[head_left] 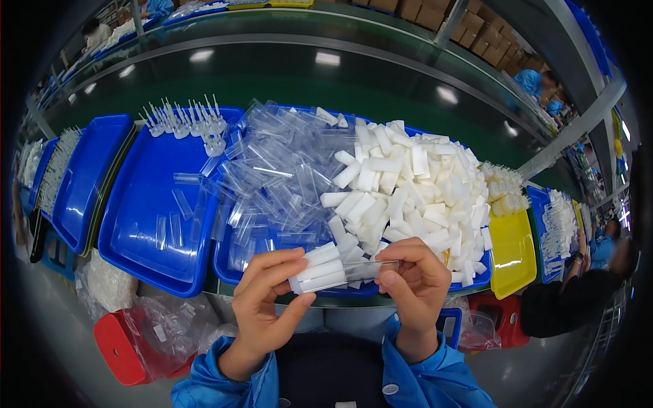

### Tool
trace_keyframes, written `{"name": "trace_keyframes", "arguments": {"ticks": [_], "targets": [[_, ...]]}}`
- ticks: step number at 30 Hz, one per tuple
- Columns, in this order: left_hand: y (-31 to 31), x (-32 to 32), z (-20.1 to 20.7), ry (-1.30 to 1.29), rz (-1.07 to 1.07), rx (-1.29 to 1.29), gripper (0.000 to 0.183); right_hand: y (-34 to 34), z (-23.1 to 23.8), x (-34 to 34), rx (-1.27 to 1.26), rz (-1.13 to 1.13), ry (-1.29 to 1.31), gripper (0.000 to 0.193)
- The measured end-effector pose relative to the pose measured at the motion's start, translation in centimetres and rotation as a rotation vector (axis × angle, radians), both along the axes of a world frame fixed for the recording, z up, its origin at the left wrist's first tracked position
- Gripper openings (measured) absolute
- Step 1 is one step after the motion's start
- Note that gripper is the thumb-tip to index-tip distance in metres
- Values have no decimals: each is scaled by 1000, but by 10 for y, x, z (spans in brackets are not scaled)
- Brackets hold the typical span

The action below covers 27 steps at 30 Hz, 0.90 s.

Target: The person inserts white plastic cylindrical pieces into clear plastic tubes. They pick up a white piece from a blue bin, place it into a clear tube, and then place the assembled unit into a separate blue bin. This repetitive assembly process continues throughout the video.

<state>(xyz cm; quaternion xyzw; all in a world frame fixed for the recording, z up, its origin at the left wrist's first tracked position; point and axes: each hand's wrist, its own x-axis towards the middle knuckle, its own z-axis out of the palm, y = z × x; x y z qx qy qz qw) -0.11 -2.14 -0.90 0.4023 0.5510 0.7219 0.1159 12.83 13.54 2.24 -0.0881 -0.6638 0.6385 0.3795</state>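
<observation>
My left hand (269,299) is closed round a small bundle of white foam blocks (320,270), held side by side over the front edge of the tray. Between thumb and fingers, my right hand (416,280) pinches a clear plastic sleeve (364,270). The sleeve's left end meets the foam bundle; whether any block is inside it I cannot tell. Just beyond my hands, a blue tray (228,262) carries a heap of clear plastic sleeves (279,163) on its left and a large pile of white foam blocks (408,177) on its right.
To the left, another blue tray (146,211) bears white stemmed parts (187,122) and a few loose sleeves. A yellow tray (511,255) stands right of the foam pile. Red stools (119,347) flank me below. A green conveyor belt (286,78) runs behind; co-workers sit farther off.
</observation>
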Motion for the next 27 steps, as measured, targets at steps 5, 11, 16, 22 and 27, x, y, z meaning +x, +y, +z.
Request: {"name": "trace_keyframes", "arguments": {"ticks": [5, 11, 16, 22, 27], "targets": [[-1, 0, 2, 85, 40, -94, 36, 2, -6, 1, 5, -13, 15, 21], [-1, 0, 3, 73, 81, -60, 37, 8, -5, 4, -15, -13, 11, 21], [-3, -2, 2, 113, 37, -93, 38, 6, -2, 4, -4, -18, -11, 21], [-3, -1, 0, 137, 35, -91, 39, 12, -2, 8, -107, 77, -30, 22], [-2, 0, 3, 162, 37, -109, 39, 7, -4, 7, -26, 15, -27, 21]]}}
